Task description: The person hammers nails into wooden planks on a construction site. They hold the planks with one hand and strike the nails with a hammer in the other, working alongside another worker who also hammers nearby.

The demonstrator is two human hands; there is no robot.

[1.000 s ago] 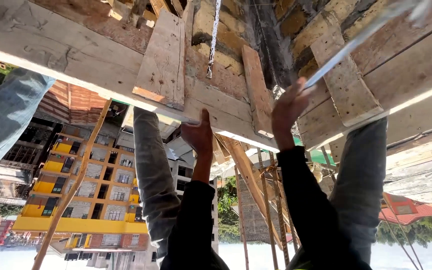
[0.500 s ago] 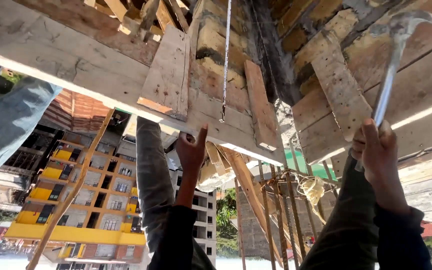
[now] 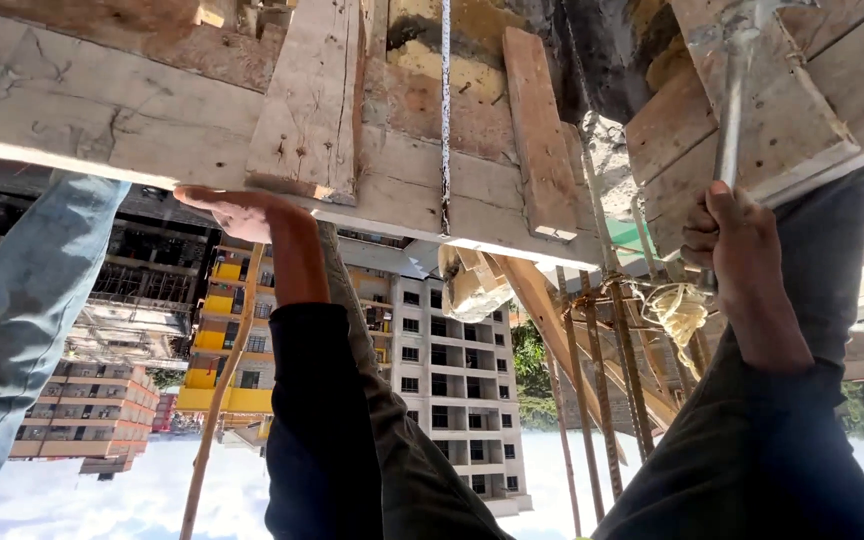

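Right hand (image 3: 737,245) clamped round metal hammer handle (image 3: 727,130), head up against short plank (image 3: 752,110) (tight under edge). Left hand (image 3: 237,210) flat, fingers apart, pressed on long board (image 3: 102,110) lower edge beside nailed cleat (image 3: 307,95). Chain (image 3: 445,110) hanging between. Open air below; buildings (image 3: 452,380) far off.

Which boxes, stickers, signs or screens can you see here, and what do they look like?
None can be made out: no package, label, sign or screen shows.
The left hand rests on bare wooden planks.
The right hand grips a grey metal hammer handle.
Behind stand yellow-and-white buildings.
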